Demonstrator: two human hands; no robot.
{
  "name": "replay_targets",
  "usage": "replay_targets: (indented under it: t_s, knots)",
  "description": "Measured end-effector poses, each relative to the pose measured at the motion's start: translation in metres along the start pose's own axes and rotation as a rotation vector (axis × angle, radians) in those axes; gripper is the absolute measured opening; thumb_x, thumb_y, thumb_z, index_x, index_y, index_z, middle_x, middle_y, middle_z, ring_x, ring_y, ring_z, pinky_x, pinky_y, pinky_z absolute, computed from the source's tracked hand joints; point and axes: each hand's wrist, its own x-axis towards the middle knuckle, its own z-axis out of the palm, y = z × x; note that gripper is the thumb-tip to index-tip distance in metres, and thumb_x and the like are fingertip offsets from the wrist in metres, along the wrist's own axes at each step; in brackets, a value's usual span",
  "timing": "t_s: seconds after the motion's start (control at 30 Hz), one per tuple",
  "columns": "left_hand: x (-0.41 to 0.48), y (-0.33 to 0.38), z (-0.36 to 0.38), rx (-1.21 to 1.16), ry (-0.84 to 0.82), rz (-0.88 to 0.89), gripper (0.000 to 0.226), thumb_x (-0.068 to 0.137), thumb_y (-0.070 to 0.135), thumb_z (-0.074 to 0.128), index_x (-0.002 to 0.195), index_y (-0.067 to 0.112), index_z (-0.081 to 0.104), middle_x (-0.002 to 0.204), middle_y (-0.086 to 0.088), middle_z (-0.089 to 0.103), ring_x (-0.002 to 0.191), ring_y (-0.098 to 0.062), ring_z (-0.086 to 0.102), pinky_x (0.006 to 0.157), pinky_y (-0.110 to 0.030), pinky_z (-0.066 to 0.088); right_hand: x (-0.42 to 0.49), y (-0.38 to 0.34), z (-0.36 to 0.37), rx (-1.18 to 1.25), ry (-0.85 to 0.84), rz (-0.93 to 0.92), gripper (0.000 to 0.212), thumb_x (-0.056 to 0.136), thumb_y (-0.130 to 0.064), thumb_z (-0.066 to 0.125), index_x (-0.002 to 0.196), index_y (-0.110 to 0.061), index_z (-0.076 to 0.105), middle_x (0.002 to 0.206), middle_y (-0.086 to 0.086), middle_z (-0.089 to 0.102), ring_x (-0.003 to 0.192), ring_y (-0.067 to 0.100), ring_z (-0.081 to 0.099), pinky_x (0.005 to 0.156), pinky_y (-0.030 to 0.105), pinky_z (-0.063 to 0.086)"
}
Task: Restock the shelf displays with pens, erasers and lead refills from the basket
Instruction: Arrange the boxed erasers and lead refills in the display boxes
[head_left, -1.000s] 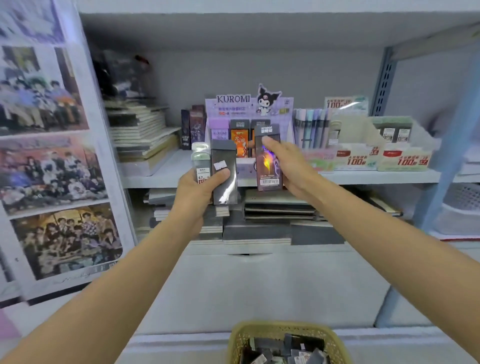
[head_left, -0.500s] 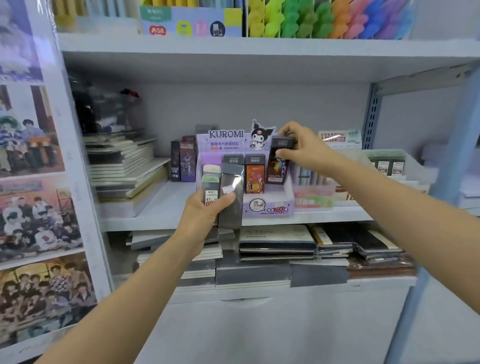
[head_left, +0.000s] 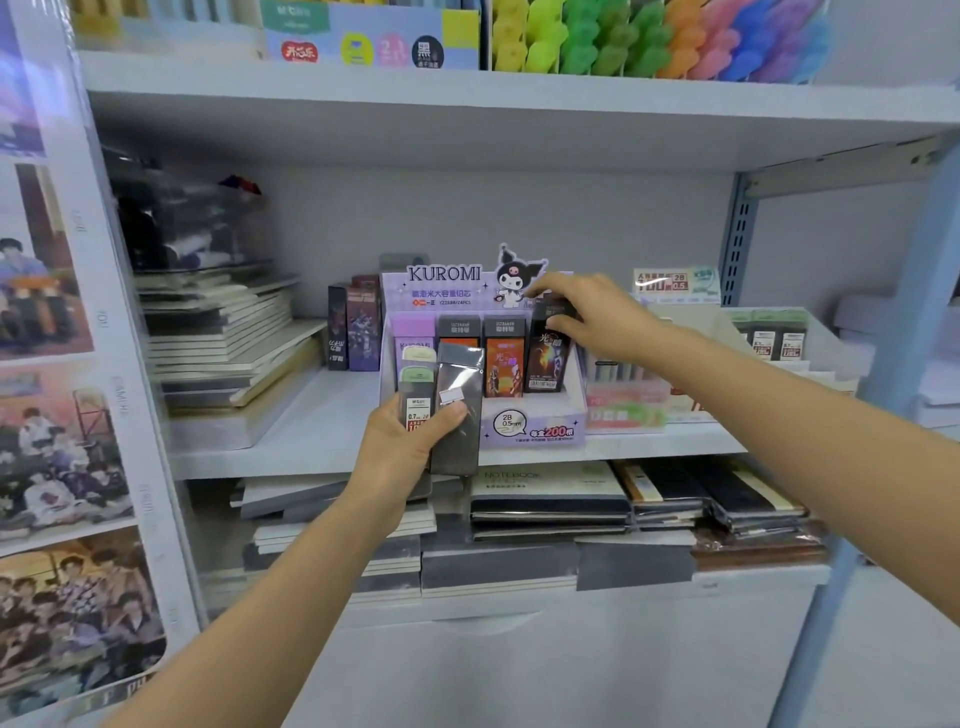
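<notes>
A purple Kuromi display box (head_left: 530, 423) stands on the middle shelf with lead refill packs upright in it. My right hand (head_left: 592, 317) pinches the top of a dark refill pack (head_left: 548, 358) at the right end of the box's row. My left hand (head_left: 400, 447) grips several refill packs (head_left: 457, 410) in front of the box's left side: a grey one in front and green-topped ones behind. The basket is out of view.
Stacked notebooks (head_left: 228, 338) fill the shelf's left. Dark packs (head_left: 353, 327) stand beside the box. Other refill displays (head_left: 769, 338) sit to the right, by a blue upright (head_left: 737, 244). More notebooks (head_left: 550, 499) lie on the shelf below. Posters (head_left: 52, 415) cover the left panel.
My right hand carried the dark pack from in front of me up into the right end of the display box. The view tilted up and the basket left the frame.
</notes>
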Motion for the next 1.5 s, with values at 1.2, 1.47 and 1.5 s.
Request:
replay_targets:
  t_s: [1.2, 1.47, 1.5]
  knots:
    - [-0.026, 0.027, 0.034, -0.018, -0.071, -0.029, 0.041, 0.074, 0.050, 0.071, 0.104, 0.022, 0.068, 0.088, 0.000, 0.076, 0.071, -0.012, 0.070, 0.048, -0.021, 0.049, -0.048, -0.049, -0.002, 0.992, -0.174, 0.231, 0.028, 0.094, -0.010, 0.061, 0.121, -0.011, 0.058, 0.086, 0.006, 0.071, 0.060, 0.009, 0.064, 0.056, 0.017, 0.051]
    - [-0.029, 0.040, 0.039, -0.187, -0.103, -0.155, 0.018, 0.097, 0.016, 0.048, 0.101, 0.010, 0.065, 0.088, -0.010, 0.072, 0.058, -0.014, 0.058, 0.037, -0.020, 0.035, -0.058, -0.033, -0.018, 0.835, -0.128, 0.145, 0.009, 0.095, -0.015, 0.058, 0.103, -0.014, 0.054, 0.098, 0.005, 0.062, 0.071, 0.011, 0.062, 0.067, 0.023, 0.052]
    - [-0.028, 0.041, 0.040, -0.200, -0.094, -0.162, 0.020, 0.096, 0.012, 0.043, 0.101, 0.010, 0.063, 0.089, -0.012, 0.072, 0.063, -0.016, 0.059, 0.037, -0.021, 0.035, -0.057, -0.031, -0.022, 0.797, -0.097, 0.142, 0.013, 0.094, -0.008, 0.056, 0.105, -0.014, 0.053, 0.106, 0.004, 0.060, 0.077, 0.011, 0.066, 0.068, 0.025, 0.055]
